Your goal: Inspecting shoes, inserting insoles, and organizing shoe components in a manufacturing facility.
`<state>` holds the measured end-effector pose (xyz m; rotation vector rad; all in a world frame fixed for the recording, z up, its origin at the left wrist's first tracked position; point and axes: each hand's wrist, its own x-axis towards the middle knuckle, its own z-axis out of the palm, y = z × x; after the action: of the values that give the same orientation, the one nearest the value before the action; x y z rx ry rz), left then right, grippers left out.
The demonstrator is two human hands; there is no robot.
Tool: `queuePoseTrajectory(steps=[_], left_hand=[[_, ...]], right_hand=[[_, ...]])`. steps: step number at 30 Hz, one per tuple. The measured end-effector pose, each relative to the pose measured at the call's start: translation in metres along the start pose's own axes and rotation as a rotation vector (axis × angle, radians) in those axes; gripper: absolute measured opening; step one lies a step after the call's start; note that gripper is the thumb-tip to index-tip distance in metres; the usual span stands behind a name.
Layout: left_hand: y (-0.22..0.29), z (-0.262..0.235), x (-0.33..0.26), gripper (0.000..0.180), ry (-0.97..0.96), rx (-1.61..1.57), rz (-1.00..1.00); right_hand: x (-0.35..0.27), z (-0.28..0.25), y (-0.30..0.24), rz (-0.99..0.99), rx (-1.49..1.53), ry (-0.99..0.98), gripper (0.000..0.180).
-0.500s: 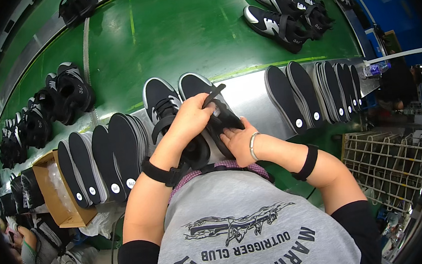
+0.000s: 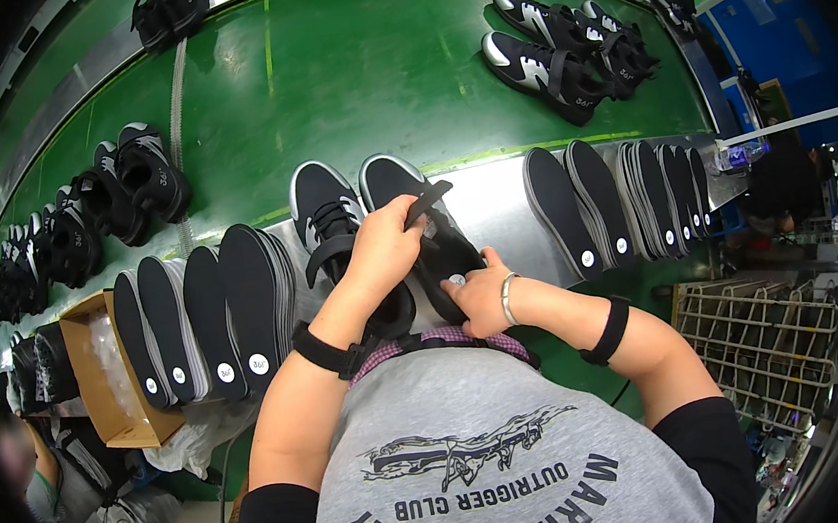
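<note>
Two black sneakers with silver toe edges stand side by side in front of me, toes pointing away. My left hand (image 2: pixel 388 249) is closed on the strap and tongue of the right-hand sneaker (image 2: pixel 394 179), and the strap's loose end sticks up past the fingers. My right hand (image 2: pixel 485 296) grips that sneaker's heel opening, its fingertips dipping inside. Beside them shows the white round label of a black insole (image 2: pixel 457 280) lying in the shoe; the rest of the insole is mostly hidden. The left-hand sneaker (image 2: pixel 322 205) stands untouched, partly behind my left forearm.
Stacks of black insoles (image 2: pixel 258 295) stand on the left, with more insole stacks (image 2: pixel 593 201) on the right. An open cardboard box (image 2: pixel 83 356) sits farther left. More sneakers (image 2: pixel 547 71) rest on the green belt (image 2: pixel 352 68). A wire rack (image 2: pixel 760 346) stands at the right.
My right hand has shifted slightly back toward the heel, its fingers now more bent, uncovering the insole's white label. My left hand keeps its hold on the strap and tongue.
</note>
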<state>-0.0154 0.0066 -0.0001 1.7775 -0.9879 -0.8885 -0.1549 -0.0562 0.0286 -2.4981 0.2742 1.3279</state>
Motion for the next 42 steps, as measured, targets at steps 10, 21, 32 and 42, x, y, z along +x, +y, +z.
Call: queuePoseTrajectory(steps=[10, 21, 32, 42], left_hand=[[0.021, 0.004, -0.028, 0.022, 0.046, 0.171, 0.256], [0.027, 0.01, -0.031, 0.031, 0.083, 0.381, 0.447], [0.023, 0.016, -0.005, 0.014, 0.106, 0.199, 0.114], [0.015, 0.039, -0.005, 0.019, 0.023, 0.08, 0.078]], right_hand=[[-0.043, 0.025, 0.05, -0.04, 0.939, 1.074, 0.014], [-0.025, 0.073, 0.065, -0.028, 1.345, 0.994, 0.017], [-0.033, 0.042, 0.03, -0.167, 1.226, 1.055, 0.016], [0.017, 0.019, 0.028, 0.358, 0.361, 0.477, 0.021]])
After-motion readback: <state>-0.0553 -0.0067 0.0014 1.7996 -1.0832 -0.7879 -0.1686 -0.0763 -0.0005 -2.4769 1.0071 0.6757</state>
